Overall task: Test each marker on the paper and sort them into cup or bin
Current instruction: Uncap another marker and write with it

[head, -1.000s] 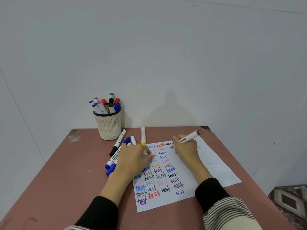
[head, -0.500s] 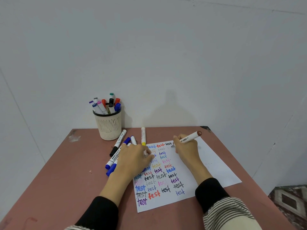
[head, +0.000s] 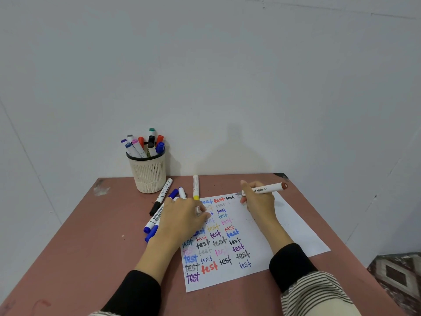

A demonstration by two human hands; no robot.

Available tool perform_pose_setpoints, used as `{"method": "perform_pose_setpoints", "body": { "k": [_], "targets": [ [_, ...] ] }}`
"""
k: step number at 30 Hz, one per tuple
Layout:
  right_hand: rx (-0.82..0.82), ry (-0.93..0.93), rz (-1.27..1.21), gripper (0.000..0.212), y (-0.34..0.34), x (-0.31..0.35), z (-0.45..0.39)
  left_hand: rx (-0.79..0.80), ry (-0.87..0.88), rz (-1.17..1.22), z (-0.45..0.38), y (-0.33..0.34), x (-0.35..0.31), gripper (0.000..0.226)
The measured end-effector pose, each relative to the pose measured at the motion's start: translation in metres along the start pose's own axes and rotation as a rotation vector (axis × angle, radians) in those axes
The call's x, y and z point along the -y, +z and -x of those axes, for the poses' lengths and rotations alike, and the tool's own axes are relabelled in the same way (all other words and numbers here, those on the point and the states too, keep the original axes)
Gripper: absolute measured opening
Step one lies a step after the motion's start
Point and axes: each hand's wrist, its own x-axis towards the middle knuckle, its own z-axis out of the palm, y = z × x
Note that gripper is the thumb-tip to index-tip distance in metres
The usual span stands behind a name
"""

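Observation:
A white paper (head: 284, 224) covered with several coloured "test" words lies on the reddish table (head: 91, 236). My right hand (head: 259, 201) grips a white marker with a brown end (head: 266, 189), its uncapped tip at the paper's top edge just right of the black "test". My left hand (head: 182, 215) rests on the paper's left side, fingers curled, with a small pale cap (head: 197, 209) showing at its fingertips. A beige mesh cup (head: 149, 176) holding several markers stands at the table's back left. No bin is in view.
Loose markers lie between the cup and the paper: a black-capped one (head: 161, 196), blue-capped ones (head: 155, 218) partly under my left hand, and a yellow-tipped one (head: 195, 187). A wall rises right behind the table. A patterned floor (head: 396, 277) shows at the right.

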Motion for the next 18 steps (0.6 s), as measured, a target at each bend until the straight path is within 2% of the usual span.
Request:
{"method": "perform_pose_setpoints", "body": {
  "k": [4, 7, 11, 13, 16, 18],
  "targets": [
    [-0.051, -0.037, -0.049, 0.032, 0.001, 0.007, 0.003, -0.044, 0.043, 0.055, 0.001, -0.001, 0.001, 0.040],
    [-0.057, -0.051, -0.011, 0.031, -0.001, 0.008, 0.005, -0.083, 0.060, 0.235, 0.002, -0.001, 0.001, 0.046],
    [-0.022, -0.050, -0.029, 0.024, -0.005, 0.009, 0.005, -0.108, 0.022, 0.587, 0.003, 0.002, 0.001, 0.014],
    [0.006, 0.023, -0.177, 0.021, -0.005, 0.013, 0.004, -0.107, 0.024, 0.610, 0.001, 0.004, 0.005, 0.010],
    [0.055, 0.150, -0.353, 0.031, -0.006, 0.018, 0.003, -0.082, 0.047, 0.567, -0.004, 0.009, 0.010, 0.003],
    [0.091, 0.164, -0.373, 0.022, -0.006, 0.019, 0.005, -0.092, 0.064, 0.575, -0.005, 0.011, 0.012, 0.009]
  ]
}}
